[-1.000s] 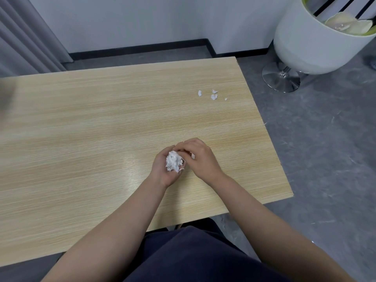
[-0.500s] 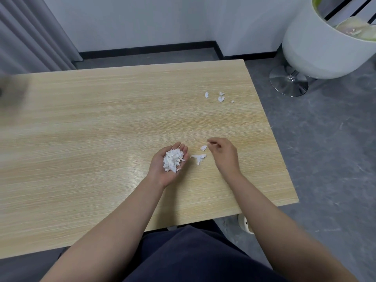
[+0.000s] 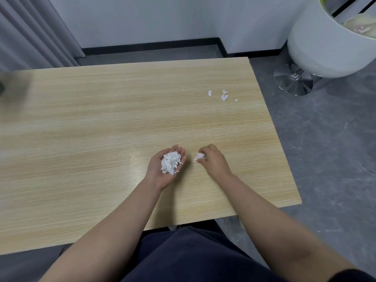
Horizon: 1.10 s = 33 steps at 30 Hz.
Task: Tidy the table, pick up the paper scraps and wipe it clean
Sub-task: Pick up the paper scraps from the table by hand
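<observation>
My left hand [image 3: 162, 174] lies palm up on the light wooden table [image 3: 101, 129], cupping a heap of white paper scraps [image 3: 170, 162]. Just to its right, my right hand [image 3: 213, 162] rests knuckles up on the table, its fingers curled round a few white scraps [image 3: 199, 156] that stick out at the fingertips. A small cluster of loose white scraps [image 3: 223, 96] lies further away, near the table's right edge.
A white tub chair [image 3: 325, 43] on a chrome foot [image 3: 293, 81] stands on the grey floor beyond the table's far right corner. Grey curtains [image 3: 30, 31] hang at the far left. My dark-clothed lap [image 3: 193, 257] is under the near edge.
My hands have separated: the right hand left the heap in my left palm, moved right and closed its fingers on the scraps that lay beside the left hand.
</observation>
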{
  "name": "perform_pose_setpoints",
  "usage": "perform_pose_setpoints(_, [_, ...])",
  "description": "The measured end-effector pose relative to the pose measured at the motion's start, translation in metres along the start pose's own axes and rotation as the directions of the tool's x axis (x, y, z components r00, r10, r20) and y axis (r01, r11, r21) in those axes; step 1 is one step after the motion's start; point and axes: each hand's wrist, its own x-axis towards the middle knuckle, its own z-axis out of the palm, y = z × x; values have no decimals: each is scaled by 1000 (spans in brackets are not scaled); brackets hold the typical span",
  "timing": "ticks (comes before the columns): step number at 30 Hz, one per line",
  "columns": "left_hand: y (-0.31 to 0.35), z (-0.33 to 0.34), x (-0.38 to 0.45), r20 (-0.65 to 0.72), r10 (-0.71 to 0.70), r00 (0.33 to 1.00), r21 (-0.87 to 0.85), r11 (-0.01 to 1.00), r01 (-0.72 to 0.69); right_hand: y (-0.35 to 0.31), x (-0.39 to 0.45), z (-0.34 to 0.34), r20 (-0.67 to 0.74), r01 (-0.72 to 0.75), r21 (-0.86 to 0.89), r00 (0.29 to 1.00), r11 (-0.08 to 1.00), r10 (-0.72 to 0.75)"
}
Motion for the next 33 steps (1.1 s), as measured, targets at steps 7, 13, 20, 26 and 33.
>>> perform_pose_setpoints(7, [3,-2,0,-25,5,1000,-11,1000,-5,0,-7,-2,-106,46,64,994,997,-39])
perform_pose_setpoints(13, [7,8,2,-21,-14,1000,2,1000,14,-46,-15,-45,-345,78,351,937,933,51])
perform_pose_setpoints(20, [8,34,-3,16,-48,999,213,976,43,-95,-34,-35,-350,255,125,916,959,-197])
perform_pose_setpoints(26, [18,45,-3,63,-182,981,110,979,174,-95,-48,-27,-295,331,-139,886,933,-358])
perform_pose_setpoints(33, [17,60,6,32,-183,983,169,970,176,-90,-39,-33,-349,362,-88,862,928,-369])
